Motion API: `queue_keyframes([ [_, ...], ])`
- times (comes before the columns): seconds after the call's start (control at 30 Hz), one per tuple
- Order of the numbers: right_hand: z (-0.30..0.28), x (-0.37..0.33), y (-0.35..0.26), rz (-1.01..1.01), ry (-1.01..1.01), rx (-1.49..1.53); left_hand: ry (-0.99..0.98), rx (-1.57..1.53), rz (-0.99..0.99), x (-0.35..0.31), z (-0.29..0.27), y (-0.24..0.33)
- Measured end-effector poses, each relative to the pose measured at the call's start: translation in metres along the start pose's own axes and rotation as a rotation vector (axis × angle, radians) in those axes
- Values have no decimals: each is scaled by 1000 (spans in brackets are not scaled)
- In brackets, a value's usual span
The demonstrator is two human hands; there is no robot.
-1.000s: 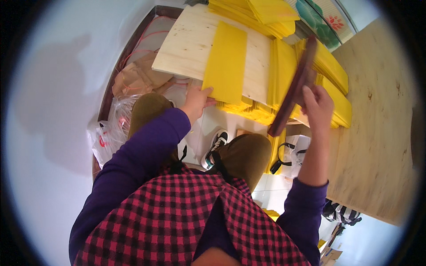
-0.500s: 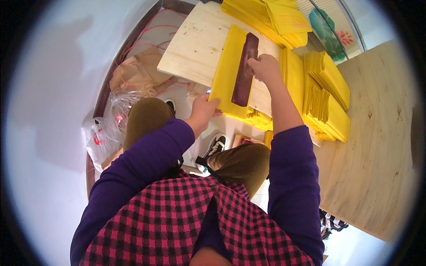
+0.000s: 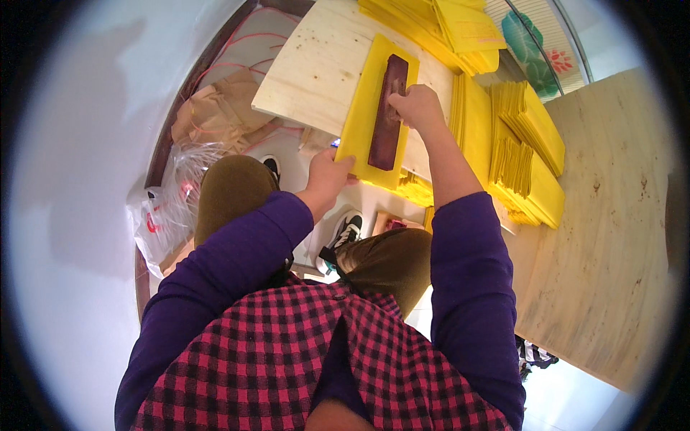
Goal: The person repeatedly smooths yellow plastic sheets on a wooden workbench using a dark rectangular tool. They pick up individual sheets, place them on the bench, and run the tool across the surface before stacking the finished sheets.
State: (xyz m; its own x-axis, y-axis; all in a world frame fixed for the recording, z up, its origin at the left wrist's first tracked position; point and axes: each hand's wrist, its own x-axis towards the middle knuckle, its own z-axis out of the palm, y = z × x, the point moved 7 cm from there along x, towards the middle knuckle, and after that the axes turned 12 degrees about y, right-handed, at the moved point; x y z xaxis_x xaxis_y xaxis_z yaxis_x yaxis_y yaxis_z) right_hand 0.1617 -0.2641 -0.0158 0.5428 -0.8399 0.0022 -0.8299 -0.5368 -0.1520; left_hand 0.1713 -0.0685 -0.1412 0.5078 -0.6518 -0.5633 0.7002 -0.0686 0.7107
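A long dark-red block [image 3: 384, 140], resembling a hand stamp, lies lengthwise over a yellow paper piece [image 3: 361, 108] on the pale wooden board. My right hand [image 3: 420, 108] grips the middle of the block, fingers closed around what seems to be a raised part. My left hand [image 3: 330, 176] pinches the near left corner of the yellow paper, its thumb on top and fingers below the edge. The paper overhangs the board's near edge. Whether the block presses on the paper or hovers just above it, I cannot tell.
Stacks of folded yellow paper [image 3: 528, 129] stand right of the board [image 3: 309, 79], with another yellow stack [image 3: 424, 29] at its far end. A larger wooden panel [image 3: 611, 215] fills the right side. Brown paper [image 3: 219, 111] and a clear plastic bag [image 3: 169, 208] lie on the left.
My right hand has shifted the dark-red block left, from the yellow paper's right edge to about its middle. My left hand keeps its hold on the corner.
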Motion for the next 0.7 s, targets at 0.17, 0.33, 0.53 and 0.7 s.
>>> queue_keyframes([
  [0.17,1,2,-3,21,-8,20,1,-24,-6,-2,0,1],
  [0.33,8,5,0,64,-41,64,-5,-8,6,0,0,-1],
  [0.53,24,11,3,8,42,25,3,19,26,5,0,-5],
  [0.7,26,8,3,30,57,-18,23,44,21,4,0,-5],
])
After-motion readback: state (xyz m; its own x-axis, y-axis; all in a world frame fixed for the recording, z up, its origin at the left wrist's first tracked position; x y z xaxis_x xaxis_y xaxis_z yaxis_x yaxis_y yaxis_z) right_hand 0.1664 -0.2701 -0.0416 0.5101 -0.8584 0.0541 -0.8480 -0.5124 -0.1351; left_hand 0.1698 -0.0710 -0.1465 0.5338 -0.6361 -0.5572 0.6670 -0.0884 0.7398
